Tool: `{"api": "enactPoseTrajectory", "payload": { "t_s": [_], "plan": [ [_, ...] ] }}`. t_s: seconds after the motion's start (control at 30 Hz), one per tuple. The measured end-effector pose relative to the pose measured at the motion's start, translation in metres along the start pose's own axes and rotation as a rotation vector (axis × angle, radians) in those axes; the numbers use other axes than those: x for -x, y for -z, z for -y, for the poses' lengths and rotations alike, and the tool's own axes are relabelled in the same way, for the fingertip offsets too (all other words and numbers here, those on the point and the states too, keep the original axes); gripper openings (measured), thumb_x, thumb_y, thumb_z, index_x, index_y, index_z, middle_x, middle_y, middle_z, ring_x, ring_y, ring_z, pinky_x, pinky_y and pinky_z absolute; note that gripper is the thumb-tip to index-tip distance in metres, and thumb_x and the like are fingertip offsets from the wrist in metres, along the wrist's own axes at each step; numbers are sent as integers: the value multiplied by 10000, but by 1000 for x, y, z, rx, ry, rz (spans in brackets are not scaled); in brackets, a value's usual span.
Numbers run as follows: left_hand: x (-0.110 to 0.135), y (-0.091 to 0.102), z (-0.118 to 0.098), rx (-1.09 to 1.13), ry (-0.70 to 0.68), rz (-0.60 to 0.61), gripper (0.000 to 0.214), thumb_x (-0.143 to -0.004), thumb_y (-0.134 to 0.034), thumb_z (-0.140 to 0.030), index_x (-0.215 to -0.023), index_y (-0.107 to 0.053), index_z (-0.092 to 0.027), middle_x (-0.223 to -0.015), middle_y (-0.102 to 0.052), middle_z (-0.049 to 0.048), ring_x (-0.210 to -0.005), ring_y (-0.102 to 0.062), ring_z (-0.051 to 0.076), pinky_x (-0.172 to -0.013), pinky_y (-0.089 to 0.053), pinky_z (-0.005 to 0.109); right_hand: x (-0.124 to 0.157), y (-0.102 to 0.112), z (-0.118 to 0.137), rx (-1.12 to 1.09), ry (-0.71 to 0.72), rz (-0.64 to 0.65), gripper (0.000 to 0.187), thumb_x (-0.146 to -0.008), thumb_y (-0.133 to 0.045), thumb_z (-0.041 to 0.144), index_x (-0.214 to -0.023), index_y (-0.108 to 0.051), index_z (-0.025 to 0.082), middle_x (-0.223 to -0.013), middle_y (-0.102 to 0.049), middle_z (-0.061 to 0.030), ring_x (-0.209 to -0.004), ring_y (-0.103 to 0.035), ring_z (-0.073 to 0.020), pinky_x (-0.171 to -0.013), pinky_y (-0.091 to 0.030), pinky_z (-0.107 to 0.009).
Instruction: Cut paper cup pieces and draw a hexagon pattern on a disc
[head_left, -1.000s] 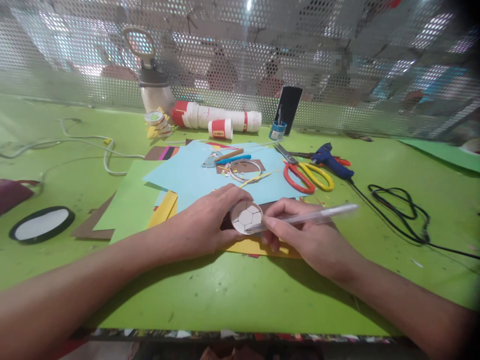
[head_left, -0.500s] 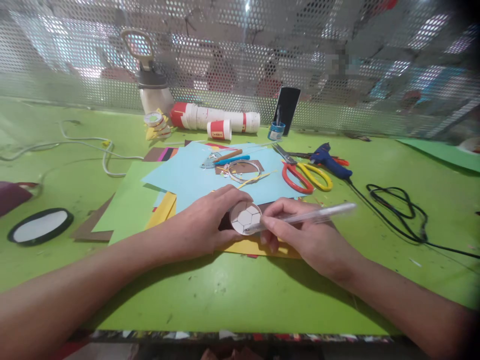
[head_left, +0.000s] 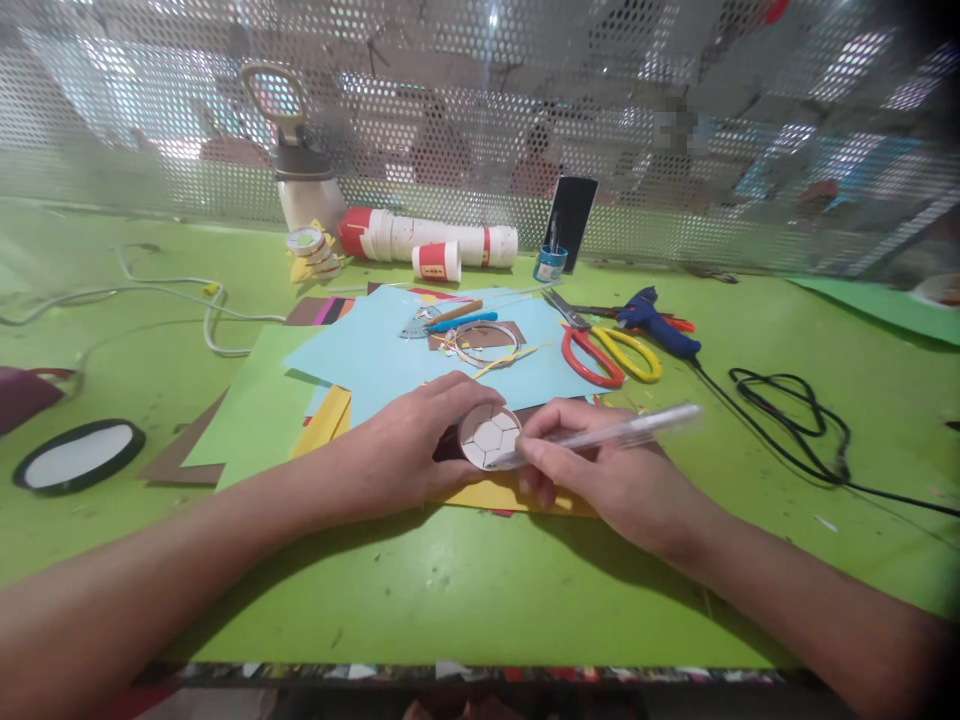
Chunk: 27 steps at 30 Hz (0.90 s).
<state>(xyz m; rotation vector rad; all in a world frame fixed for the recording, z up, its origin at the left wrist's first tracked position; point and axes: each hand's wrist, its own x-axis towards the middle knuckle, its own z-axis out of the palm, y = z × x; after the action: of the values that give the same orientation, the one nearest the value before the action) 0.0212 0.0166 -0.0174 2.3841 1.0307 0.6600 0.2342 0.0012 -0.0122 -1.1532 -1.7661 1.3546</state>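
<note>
My left hand (head_left: 409,440) rests on the coloured paper and pinches the edge of a small white paper disc (head_left: 489,435) that has hexagon lines drawn on it. My right hand (head_left: 600,470) grips a clear pen (head_left: 622,432) in a writing hold. The pen's tip touches the lower right part of the disc. Both lie over a yellow sheet (head_left: 517,495) and beside a light blue sheet (head_left: 390,350).
Red and yellow scissors (head_left: 611,352), a blue glue gun (head_left: 660,322) with a black cord (head_left: 795,410), glue tubes (head_left: 427,240), tape rolls (head_left: 311,245), a phone (head_left: 570,220) and a black-rimmed oval (head_left: 79,455) lie on the green table (head_left: 465,580). A perforated metal screen stands behind.
</note>
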Motion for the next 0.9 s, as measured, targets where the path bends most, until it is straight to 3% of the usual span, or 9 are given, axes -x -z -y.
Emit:
{"api": "enactPoseTrajectory", "payload": {
  "t_s": [0.2, 0.3, 0.4, 0.63, 0.77, 0.9],
  "plan": [
    [0, 0, 0, 34, 13, 12, 386, -805, -654, -216, -1174, -547, -188, -1105, -585, 54, -991, -556, 193, -847, -455, 319, -4, 6, -5, -200, 98, -100, 209, -918, -590, 363, -812, -621, 185, -683, -671, 5, -585, -596, -96, -574, -494, -220],
    [1, 0, 0, 40, 19, 2, 372, -816, -654, -255, -1167, -551, -191, -1079, -588, 53, -976, -560, 195, -827, -459, 322, -6, 9, -6, -251, 202, -250, 229, -924, -570, 419, -895, -648, 206, -704, -674, 5, -577, -593, -97, -570, -505, -225],
    [0, 1, 1, 60, 5, -8, 395, -823, -661, -298, -1186, -545, -195, -1091, -588, 57, -998, -559, 199, -846, -459, 326, -6, 8, -4, -179, 198, -374, 243, -899, -599, 432, -952, -669, 205, -758, -684, -11, -631, -628, -116, -626, -547, -250],
    [1, 1, -2, 144, -63, -27, 418, -858, -642, -330, -1254, -534, -250, -1154, -587, 45, -1047, -564, 182, -903, -462, 308, -3, 4, 2, -8, 74, -155, 213, -821, -703, 340, -978, -667, 201, -811, -705, -5, -714, -623, -119, -637, -507, -214],
    [4, 1, -3, 135, -74, -59, 466, -867, -628, -360, -1307, -494, -281, -1238, -588, 45, -1113, -565, 196, -953, -456, 330, -5, 4, 0, -120, 54, -181, 235, -774, -748, 330, -936, -655, 189, -695, -656, 27, -593, -558, -87, -554, -456, -198],
    [5, 0, -5, 117, 3, -112, 604, -829, -655, -410, -1356, -422, -227, -1355, -548, 96, -1207, -539, 256, -1002, -446, 384, -9, 3, -4, -232, 57, -167, 251, -770, -754, 324, -934, -640, 171, -671, -660, 14, -580, -585, -102, -576, -482, -230]
  ]
}}
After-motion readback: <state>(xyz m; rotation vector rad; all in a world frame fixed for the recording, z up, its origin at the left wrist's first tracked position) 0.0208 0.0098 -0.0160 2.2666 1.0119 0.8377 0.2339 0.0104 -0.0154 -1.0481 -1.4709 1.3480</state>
